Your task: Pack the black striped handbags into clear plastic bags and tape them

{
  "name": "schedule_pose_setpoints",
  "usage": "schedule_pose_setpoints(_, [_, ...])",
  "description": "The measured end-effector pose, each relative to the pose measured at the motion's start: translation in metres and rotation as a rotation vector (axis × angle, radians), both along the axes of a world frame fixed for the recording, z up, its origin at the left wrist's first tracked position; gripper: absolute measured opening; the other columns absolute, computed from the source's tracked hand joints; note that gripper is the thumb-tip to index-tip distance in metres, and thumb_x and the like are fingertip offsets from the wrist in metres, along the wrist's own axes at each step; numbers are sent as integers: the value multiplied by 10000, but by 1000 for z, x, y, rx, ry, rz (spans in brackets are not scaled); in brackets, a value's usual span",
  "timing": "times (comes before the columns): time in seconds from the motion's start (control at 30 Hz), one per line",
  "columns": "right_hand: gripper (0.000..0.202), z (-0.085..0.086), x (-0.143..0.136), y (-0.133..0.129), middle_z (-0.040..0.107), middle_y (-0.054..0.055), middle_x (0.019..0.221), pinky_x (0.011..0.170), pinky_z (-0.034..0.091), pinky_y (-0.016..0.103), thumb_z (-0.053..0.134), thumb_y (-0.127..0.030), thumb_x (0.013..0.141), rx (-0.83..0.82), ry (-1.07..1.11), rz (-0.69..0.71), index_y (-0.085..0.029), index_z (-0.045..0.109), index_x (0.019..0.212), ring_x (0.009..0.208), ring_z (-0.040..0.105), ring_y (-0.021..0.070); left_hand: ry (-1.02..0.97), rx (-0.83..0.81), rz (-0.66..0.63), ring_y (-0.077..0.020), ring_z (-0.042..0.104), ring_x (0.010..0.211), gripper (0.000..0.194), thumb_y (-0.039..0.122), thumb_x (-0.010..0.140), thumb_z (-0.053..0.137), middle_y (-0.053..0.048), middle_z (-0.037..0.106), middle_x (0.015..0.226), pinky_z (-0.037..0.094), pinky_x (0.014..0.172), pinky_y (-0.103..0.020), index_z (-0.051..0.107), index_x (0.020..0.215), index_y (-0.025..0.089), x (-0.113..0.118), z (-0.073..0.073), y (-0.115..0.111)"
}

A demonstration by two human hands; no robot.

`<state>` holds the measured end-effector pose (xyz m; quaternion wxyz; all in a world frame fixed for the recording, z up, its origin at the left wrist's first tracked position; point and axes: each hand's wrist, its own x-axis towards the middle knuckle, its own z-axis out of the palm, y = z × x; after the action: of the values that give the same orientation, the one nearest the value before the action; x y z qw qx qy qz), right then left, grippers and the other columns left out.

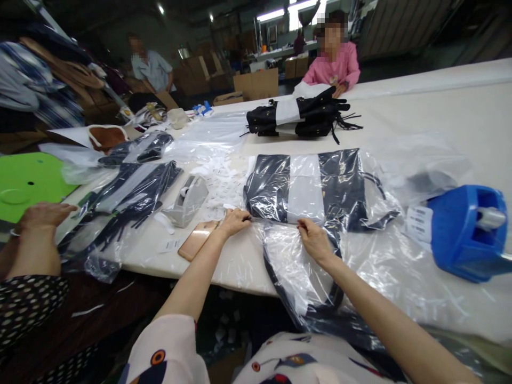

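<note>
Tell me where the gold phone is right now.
In the head view, the gold phone lies left of centre near the table's front edge, beside the wearer's left forearm and just below the grey plastic holder.

Here's a gold phone [198, 240] lying near the table's [404, 109] front edge, a blue plastic holder [452, 232] off right! Opposite, a person in pink [350, 61]; cardboard boxes [258, 84] stand in the background.

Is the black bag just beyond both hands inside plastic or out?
Inside: shiny creases and glare from clear plastic run across the black bag and its white band. Whether it is sealed, I cannot tell.
</note>
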<state>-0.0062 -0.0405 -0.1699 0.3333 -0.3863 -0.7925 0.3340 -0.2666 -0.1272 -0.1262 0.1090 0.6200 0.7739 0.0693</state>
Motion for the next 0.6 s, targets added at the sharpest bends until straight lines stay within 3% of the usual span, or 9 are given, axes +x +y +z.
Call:
schedule_pose_setpoints(0.17, [278,-15,-2,-1,655,123,948,765,468,354,375,-158,835,120,-232,-68,-129,591,1008,873,615,246,97,33,51,-278,521,944,202,206,751,491,-92,643,871,333,847,-429,632,890,169,15,5,0])
schedule_pose_setpoints(0.23, [281,-16,-2,-2,652,125,945,757,460,345,370,-157,847,141,-305,-76,-125,588,1020,874,611,249,140,85,48,-288,477,1031,267,163,755,471,-126,612,998,317,882,-440,593,993,144,36,8,-2])
schedule_pose_setpoints(0.3, [278,-16,-1,-1,652,124,951,767,451,329,375,-155,852,135,-333,-67,-124,580,1038,886,606,240,165,119,-75,-267,456,1070,267,133,783,438,-120,588,1054,319,905,-416,574,1013,147,64,6,-3])
schedule_pose_setpoints(0.37, [275,-15,-1,1,651,122,974,785,442,312,390,-158,854,108,-340,-65,-126,570,1059,911,600,229,173,128,-245,-232,475,1051,223,135,830,405,-96,590,1049,353,893,-372,579,969,163,95,-3,-2])
schedule_pose_setpoints(0.43, [270,-14,-1,4,652,117,980,791,436,303,396,-166,861,72,-353,-70,-131,566,1068,917,599,220,192,143,-323,-225,484,1071,216,189,874,400,-102,576,1110,381,889,-362,566,1008,156,121,-16,-2])
schedule_pose_setpoints(0.6, [257,-7,1,5,660,101,900,760,438,298,359,-216,906,28,-405,-60,-127,559,1041,827,617,207,299,196,-267,-291,403,1230,449,342,906,409,-188,461,1309,318,1009,-439,418,1265,72,149,-46,-3])
